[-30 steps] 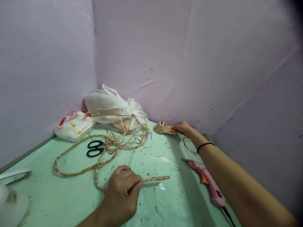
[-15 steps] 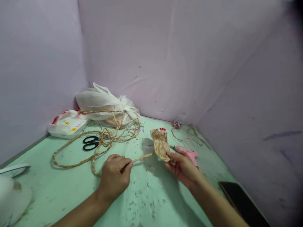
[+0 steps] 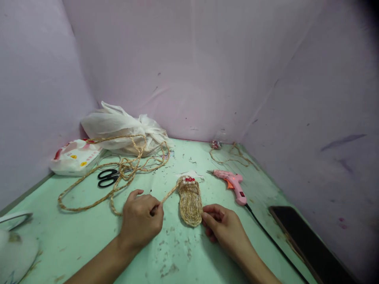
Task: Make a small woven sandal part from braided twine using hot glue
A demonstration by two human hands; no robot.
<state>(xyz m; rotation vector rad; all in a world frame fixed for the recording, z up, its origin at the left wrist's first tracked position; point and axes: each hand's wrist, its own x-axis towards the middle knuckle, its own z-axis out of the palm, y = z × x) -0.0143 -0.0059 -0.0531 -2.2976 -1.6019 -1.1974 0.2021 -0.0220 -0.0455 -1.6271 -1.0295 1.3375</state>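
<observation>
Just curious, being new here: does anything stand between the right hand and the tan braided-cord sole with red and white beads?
Nothing visible does. The right hand touches or nearly touches the right edge of the tan braided-cord sole. The pink plastic glue gun lies farther back, to the sole's right, not between them.

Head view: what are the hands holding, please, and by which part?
The left hand holds the braided cord near the beaded slipper; the right hand apparently pinches the slipper's right edge.

Scissors (image 3: 114, 177) partly hidden by rope (image 3: 133, 170), phone (image 3: 308, 240) cut off at bottom edge.
</observation>
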